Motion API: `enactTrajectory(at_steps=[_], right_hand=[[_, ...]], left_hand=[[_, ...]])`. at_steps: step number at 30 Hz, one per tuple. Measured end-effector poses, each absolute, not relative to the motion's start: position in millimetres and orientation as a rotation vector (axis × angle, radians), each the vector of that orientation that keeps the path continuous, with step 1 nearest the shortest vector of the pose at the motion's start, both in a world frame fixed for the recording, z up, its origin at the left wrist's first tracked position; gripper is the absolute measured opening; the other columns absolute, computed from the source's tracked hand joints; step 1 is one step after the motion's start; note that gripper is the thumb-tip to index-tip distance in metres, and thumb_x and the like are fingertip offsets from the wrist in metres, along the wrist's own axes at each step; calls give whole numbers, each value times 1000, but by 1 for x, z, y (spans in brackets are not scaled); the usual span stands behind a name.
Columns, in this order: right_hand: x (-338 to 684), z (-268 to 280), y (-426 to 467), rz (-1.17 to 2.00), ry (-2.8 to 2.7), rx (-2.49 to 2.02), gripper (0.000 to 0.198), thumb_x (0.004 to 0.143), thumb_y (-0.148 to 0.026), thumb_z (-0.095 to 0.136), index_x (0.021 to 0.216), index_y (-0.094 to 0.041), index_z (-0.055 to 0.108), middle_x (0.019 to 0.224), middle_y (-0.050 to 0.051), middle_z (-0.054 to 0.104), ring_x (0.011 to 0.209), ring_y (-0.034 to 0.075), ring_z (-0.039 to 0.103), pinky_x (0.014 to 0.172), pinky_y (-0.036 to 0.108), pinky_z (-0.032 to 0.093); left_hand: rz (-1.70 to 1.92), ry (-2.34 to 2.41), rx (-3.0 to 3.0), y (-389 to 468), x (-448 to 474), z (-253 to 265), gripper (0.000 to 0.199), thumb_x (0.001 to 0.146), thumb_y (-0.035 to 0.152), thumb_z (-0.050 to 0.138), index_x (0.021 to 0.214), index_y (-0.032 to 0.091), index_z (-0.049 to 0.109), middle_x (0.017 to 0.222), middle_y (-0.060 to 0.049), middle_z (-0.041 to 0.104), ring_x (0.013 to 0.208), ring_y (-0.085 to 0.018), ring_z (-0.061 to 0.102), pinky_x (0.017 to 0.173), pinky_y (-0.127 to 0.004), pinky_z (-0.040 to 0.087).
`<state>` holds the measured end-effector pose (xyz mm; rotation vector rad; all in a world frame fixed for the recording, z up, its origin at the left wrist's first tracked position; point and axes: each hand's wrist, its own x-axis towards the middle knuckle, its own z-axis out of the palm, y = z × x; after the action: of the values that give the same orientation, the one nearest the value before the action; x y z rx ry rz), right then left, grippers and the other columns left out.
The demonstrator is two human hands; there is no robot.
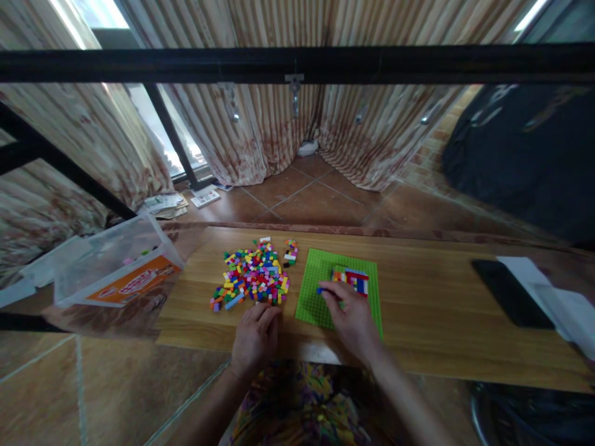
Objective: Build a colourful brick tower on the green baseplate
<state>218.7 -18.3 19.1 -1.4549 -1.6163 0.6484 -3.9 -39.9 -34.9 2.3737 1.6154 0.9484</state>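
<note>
My right hand [348, 313] is over the green baseplate [309, 297], its thumb and fingertips pinched on a small blue brick [319, 290]. Beyond its knuckles, a cluster of built-up bricks [360, 282] in red, white, blue and orange is fixed on the plate, partly hidden by the hand. My left hand [255, 334] rests with curled fingers at the near edge of a pile of loose coloured bricks [255, 272]. Whatever its fingertips hold, if anything, is hidden.
A small group of bricks [290, 251] lies between pile and baseplate on the wooden table [427, 297]. To the left stands a clear plastic box [116, 260] with an orange label. A black flat object [511, 294] and white papers [574, 310] lie at the right end.
</note>
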Motion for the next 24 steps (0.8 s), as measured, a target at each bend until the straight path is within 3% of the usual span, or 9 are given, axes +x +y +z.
enactTrajectory(at_steps=[6, 15, 24], right_hand=[[216, 12, -22, 587, -1639, -1490, 23, 92, -27, 51, 100, -22, 71, 99, 7, 74, 93, 21, 68, 85, 36, 52], [277, 4, -7, 245, -1500, -1707, 25, 90, -33, 51, 93, -17, 69, 92, 10, 71, 83, 22, 64, 78, 37, 50], [256, -9, 7, 92, -1519, -1785, 30, 91, -35, 48, 93, -15, 71, 88, 11, 71, 82, 24, 62, 77, 36, 47]], left_hand=[[943, 1594, 2372, -39, -6, -37, 17, 93, 17, 49, 94, 19, 66, 89, -6, 67, 82, -18, 63, 74, -31, 51], [947, 1594, 2366, -39, -6, -40, 16, 93, 19, 50, 96, 19, 66, 90, -5, 67, 83, -18, 63, 76, -31, 51], [935, 1593, 2369, -40, -5, -37, 17, 93, 18, 49, 94, 19, 65, 89, -5, 67, 82, -18, 63, 74, -31, 50]])
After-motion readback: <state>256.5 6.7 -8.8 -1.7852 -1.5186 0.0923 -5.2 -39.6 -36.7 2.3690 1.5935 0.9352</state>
